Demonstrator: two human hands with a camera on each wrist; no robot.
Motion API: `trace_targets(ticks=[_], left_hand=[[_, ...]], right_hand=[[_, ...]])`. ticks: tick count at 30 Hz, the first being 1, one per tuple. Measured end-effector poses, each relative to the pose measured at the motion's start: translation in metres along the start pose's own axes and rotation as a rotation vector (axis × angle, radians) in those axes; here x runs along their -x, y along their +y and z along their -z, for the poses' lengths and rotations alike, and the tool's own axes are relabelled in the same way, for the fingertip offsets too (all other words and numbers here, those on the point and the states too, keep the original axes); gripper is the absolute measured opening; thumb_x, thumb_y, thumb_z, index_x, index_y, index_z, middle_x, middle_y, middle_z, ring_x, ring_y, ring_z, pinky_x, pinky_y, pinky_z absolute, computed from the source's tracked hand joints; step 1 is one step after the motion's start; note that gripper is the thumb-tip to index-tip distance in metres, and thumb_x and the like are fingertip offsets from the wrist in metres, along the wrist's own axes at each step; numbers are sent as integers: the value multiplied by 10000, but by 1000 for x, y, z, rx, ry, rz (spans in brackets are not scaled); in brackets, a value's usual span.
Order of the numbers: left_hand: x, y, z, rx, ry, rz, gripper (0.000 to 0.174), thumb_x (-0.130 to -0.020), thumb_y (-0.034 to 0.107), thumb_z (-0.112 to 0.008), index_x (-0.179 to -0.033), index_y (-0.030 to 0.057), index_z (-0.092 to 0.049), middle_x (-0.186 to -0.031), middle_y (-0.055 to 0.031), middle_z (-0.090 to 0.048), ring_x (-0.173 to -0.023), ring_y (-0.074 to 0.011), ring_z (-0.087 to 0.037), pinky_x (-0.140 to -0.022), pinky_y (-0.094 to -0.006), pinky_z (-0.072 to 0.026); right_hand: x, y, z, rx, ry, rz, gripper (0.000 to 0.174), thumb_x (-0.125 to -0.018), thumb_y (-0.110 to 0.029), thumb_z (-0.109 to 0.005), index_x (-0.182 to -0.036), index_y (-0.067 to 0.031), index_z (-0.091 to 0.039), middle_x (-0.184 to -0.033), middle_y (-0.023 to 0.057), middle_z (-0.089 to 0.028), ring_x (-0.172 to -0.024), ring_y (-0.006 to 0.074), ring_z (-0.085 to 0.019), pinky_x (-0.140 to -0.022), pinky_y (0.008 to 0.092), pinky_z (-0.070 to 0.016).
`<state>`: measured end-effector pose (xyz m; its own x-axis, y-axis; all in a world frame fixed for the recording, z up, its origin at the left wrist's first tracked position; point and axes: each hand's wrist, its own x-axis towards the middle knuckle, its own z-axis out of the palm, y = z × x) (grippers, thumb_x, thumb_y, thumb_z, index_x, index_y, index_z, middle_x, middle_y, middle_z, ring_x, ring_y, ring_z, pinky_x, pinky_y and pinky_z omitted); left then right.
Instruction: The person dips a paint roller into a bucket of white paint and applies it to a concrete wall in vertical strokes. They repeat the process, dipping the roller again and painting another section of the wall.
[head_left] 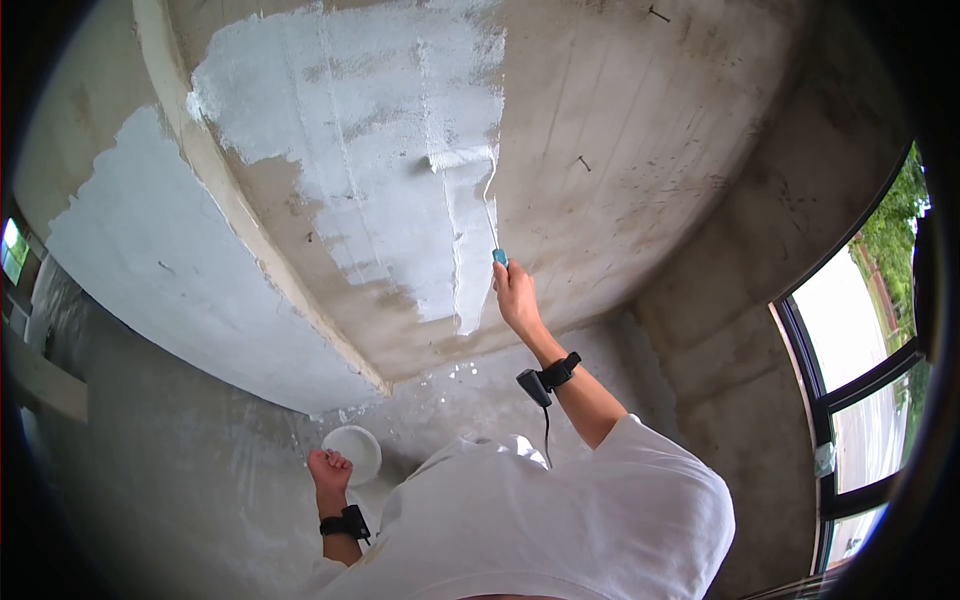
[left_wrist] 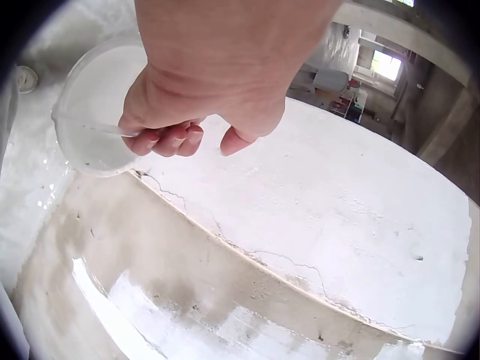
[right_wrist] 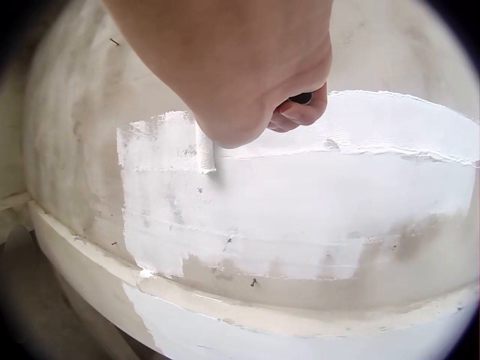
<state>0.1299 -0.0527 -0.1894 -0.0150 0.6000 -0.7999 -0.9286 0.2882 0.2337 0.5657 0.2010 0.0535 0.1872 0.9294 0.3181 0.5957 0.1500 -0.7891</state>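
My right hand [head_left: 517,298] grips the blue handle [head_left: 500,257] of a paint roller at arm's length. The white roller sleeve [head_left: 462,158] lies against the wall, on fresh white paint [head_left: 360,110] near its right edge. From the right wrist, the hand covers most of the tool and only the sleeve's end [right_wrist: 205,154] shows. Low on the left, my left hand [head_left: 330,468] has its fingers curled round the pale handle [left_wrist: 96,127] of a white bucket [head_left: 376,447]. Inside the bucket, seen from the left wrist, there is whitish paint.
A raised ridge [head_left: 235,215] divides the wall from a white-painted section [head_left: 150,215] at left. Nails [head_left: 584,163] stick out of the bare wall [head_left: 620,130]. A black-framed window [head_left: 822,405] is at right. White drips spot the grey floor [head_left: 210,450].
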Motion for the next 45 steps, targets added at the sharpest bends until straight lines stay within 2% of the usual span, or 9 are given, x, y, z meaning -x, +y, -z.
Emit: trace_targets(ticks=[5, 9, 15, 19, 24, 26, 33, 44, 45], left_hand=[[-1, 1, 3, -15, 13, 0, 152, -781, 297, -499, -707, 165, -482, -527, 44, -339, -455, -124, -317, -516, -303, -305], [-3, -1, 6, -15, -36, 6, 149, -792, 289, -499, -717, 160, -501, -528, 42, -339, -464, -126, -319, -518, -305, -310], [-6, -7, 12, 6, -76, 18, 157, -801, 286, -500, -720, 152, -512, -536, 38, -348, -473, -131, -326, -524, -313, -321], [-4, -8, 16, 37, -70, 21, 150, -794, 280, -503, -720, 149, -505, -535, 36, -348, -471, -135, -333, -527, -314, -324], [-3, -6, 21, 60, -56, 24, 146, -786, 285, -505, -725, 152, -495, -534, 37, -343, -468, -135, -335, -520, -313, -319], [-3, -4, 24, 65, -49, 19, 146, -783, 287, -507, -724, 154, -493, -534, 38, -341, -467, -134, -335, -516, -312, -317], [2, 7, 29, 37, 5, 6, 139, -772, 285, -507, -714, 160, -485, -528, 43, -338, -461, -129, -329, -508, -307, -308], [4, 28, 39, 37, 1, 8, 137, -769, 284, -512, -709, 163, -488, -524, 44, -345, -462, -125, -341, -516, -305, -313], [4, 30, 41, 38, -17, 15, 139, -769, 286, -513, -709, 163, -488, -525, 44, -345, -463, -125, -340, -516, -304, -312]], right_hand=[[-10, -30, 18, -47, -21, 19, 389, -1032, -292, -477, -836, 39, -536, -621, 92, -541, -536, 157, -513, -517, 351, -429], [-51, -76, 31, -97, 13, 98, 387, -1019, -267, -501, -789, 45, -494, -613, 169, -555, -539, 305, -551, -535, 417, -430], [-100, -149, 42, -143, 63, 209, 412, -1025, -282, -493, -786, 54, -486, -602, 161, -535, -530, 247, -522, -527, 407, -413], [-111, -168, 36, -230, 41, 246, 381, -1031, -330, -480, -823, -12, -504, -632, -4, -487, -515, 58, -428, -441, 258, -355], [-102, -153, 18, -258, 44, 200, 368, -1032, -328, -479, -825, -25, -497, -644, -14, -484, -508, 49, -433, -431, 250, -353], [-87, -138, 7, -221, 75, 162, 422, -1031, -292, -466, -784, 47, -516, -597, 152, -552, -535, 249, -548, -537, 404, -427], [-19, -59, -23, -137, 13, 71, 354, -1022, -227, -490, -795, 43, -473, -577, 202, -520, -498, 331, -510, -506, 438, -397], [-35, -77, -11, -45, 49, 178, 342, -1018, -213, -515, -788, 34, -454, -574, 195, -510, -500, 341, -487, -510, 437, -392], [-48, -85, -8, -33, 58, 208, 366, -1021, -269, -518, -804, 23, -480, -590, 124, -517, -509, 227, -487, -492, 377, -402]])
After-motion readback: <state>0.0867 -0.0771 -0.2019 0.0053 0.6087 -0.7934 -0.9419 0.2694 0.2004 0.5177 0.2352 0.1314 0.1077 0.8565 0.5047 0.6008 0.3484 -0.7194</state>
